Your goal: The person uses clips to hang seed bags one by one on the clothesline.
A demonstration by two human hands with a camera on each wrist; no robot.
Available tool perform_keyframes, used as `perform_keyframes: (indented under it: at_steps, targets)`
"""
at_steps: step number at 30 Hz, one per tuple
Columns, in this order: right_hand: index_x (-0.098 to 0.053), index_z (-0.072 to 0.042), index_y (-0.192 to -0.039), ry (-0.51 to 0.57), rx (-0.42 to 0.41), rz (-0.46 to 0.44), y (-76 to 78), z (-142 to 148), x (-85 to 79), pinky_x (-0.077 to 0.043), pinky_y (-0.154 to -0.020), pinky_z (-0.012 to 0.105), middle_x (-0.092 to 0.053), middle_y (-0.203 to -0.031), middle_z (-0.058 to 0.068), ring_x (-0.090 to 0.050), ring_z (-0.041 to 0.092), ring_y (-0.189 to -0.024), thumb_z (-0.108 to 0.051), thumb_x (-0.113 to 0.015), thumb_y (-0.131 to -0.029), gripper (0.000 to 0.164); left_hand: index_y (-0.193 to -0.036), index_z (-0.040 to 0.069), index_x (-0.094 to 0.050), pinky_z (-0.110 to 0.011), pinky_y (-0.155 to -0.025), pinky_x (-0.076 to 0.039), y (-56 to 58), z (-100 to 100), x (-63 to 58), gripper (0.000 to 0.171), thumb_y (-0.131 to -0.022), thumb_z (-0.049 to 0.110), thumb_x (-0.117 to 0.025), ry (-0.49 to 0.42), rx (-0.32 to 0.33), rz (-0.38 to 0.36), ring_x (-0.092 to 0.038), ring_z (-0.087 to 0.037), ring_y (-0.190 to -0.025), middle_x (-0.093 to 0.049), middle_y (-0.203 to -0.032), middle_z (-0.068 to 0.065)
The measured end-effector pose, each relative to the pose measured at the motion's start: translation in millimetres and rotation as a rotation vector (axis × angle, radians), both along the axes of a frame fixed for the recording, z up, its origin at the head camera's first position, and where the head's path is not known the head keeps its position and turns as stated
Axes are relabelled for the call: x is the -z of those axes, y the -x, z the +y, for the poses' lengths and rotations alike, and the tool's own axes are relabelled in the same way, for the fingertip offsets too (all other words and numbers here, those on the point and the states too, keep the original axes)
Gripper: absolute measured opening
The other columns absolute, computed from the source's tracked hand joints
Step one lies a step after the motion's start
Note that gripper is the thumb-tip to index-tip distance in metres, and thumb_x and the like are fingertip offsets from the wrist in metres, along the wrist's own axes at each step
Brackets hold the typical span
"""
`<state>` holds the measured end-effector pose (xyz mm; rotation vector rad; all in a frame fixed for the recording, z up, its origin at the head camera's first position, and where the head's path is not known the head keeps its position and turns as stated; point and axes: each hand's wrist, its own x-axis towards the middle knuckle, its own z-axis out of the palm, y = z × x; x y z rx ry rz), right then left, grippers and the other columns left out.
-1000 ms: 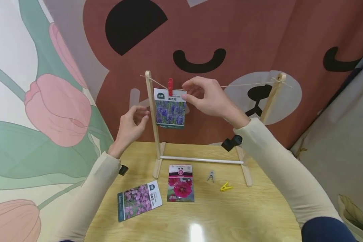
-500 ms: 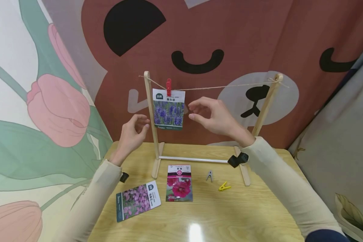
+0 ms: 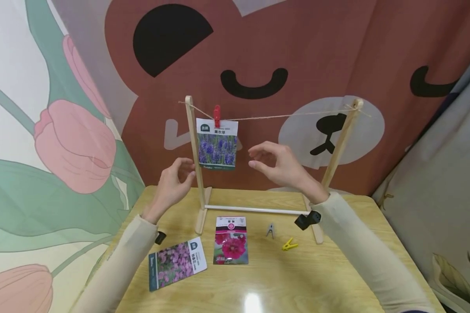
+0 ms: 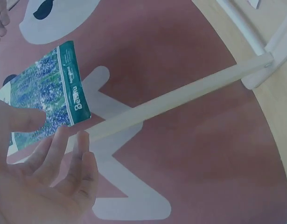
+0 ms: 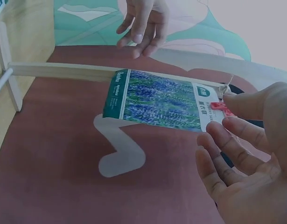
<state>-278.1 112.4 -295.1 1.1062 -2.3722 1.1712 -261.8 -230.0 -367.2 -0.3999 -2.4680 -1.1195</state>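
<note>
A seed packet with purple-blue flowers hangs from a string, pinned by a red clothespin near the left post. My left hand is held just left of that post, fingers loosely bent and holding nothing. To the right of the packet, my right hand hovers with relaxed fingers, apart from it. In the right wrist view, the packet and part of the red clothespin show beyond my fingers. In the left wrist view, the packet's lower end shows past the thumb.
On the wooden table lie a packet with a magenta flower, a packet with pink-purple flowers, a grey clothespin and a yellow clothespin. A white rod joins the wooden stand's feet. Patterned curtains hang behind.
My right hand has come away from the packet's upper right corner and moved down and to the right. My left hand has lowered slightly. The packet stays hanging from the string.
</note>
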Motion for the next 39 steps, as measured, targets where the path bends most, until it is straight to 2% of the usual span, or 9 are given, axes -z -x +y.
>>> perform_keyframes:
  at_steps: [5, 9, 18, 23, 27, 32, 39]
  targets:
    - [-0.074, -0.01, -0.127, -0.001, 0.012, -0.037, 0.6, 8, 10.2, -0.057, -0.092, 0.053, -0.074, -0.116, 0.007, -0.069, 0.02, -0.102, -0.018, -0.077, -0.1, 0.028, -0.137, 0.003, -0.061, -0.048, -0.086, -0.057, -6.3, 2, 3.3, 0.032, -0.107, 0.014, -0.063, -0.004, 0.034, -0.056, -0.072, -0.028, -0.103, -0.074, -0.127, -0.017]
    - [-0.074, -0.011, -0.128, -0.016, 0.039, -0.056, 0.9, 18, 17.6, -0.056, -0.093, 0.055, -0.073, -0.117, 0.006, -0.068, 0.02, -0.103, -0.018, -0.077, -0.101, 0.028, -0.137, 0.004, -0.062, -0.048, -0.09, -0.057, -10.6, 1, 10.2, 0.032, -0.108, 0.016, -0.064, 0.0, 0.035, -0.081, -0.073, -0.028, -0.106, -0.074, -0.126, -0.014]
    - [-0.073, -0.012, -0.13, -0.042, 0.113, -0.097, -2.4, 44, 38.7, -0.056, -0.081, 0.039, -0.074, -0.119, 0.004, -0.069, 0.018, -0.1, -0.021, -0.076, -0.102, 0.03, -0.137, 0.007, -0.061, -0.055, -0.093, -0.057, -15.4, -6, 32.4, 0.033, -0.107, 0.019, -0.066, 0.02, 0.018, -0.125, -0.072, -0.033, -0.112, -0.073, -0.13, -0.013]
    - [-0.073, -0.013, -0.13, -0.044, 0.132, -0.103, -4.7, 52, 51.5, -0.057, -0.081, 0.039, -0.075, -0.117, 0.002, -0.069, 0.016, -0.098, -0.021, -0.076, -0.102, 0.029, -0.136, 0.007, -0.061, -0.059, -0.093, -0.057, -16.9, -11, 44.7, 0.033, -0.107, 0.018, -0.067, 0.008, 0.016, -0.146, -0.073, -0.037, -0.111, -0.071, -0.133, -0.017]
    - [-0.073, -0.014, -0.13, -0.039, 0.142, -0.142, -6.4, 55, 62.4, -0.058, -0.085, 0.041, -0.075, -0.12, 0.007, -0.07, 0.017, -0.1, -0.021, -0.076, -0.102, 0.029, -0.136, 0.005, -0.061, -0.06, -0.092, -0.056, -21.6, -13, 56.5, 0.033, -0.106, 0.018, -0.068, 0.022, 0.017, -0.147, -0.073, -0.037, -0.11, -0.071, -0.133, -0.016]
    - [-0.073, -0.014, -0.13, -0.024, 0.139, -0.182, -5.7, 60, 79.7, -0.059, -0.094, 0.041, -0.075, -0.124, 0.008, -0.072, 0.02, -0.106, -0.021, -0.075, -0.102, 0.028, -0.135, 0.003, -0.063, -0.061, -0.091, -0.056, -28.3, -13, 72.1, 0.034, -0.103, 0.016, -0.071, 0.043, 0.005, -0.142, -0.073, -0.038, -0.109, -0.071, -0.132, -0.016]
    - [-0.074, -0.012, -0.128, 0.001, 0.136, -0.208, -6.7, 66, 111.1, -0.06, -0.092, 0.037, -0.074, -0.123, 0.009, -0.072, 0.023, -0.105, -0.018, -0.073, -0.104, 0.025, -0.135, 0.006, -0.064, -0.058, -0.093, -0.056, -37.5, -14, 89.7, 0.035, -0.103, 0.015, -0.071, 0.054, -0.004, -0.184, -0.071, -0.038, -0.112, -0.071, -0.133, -0.015]
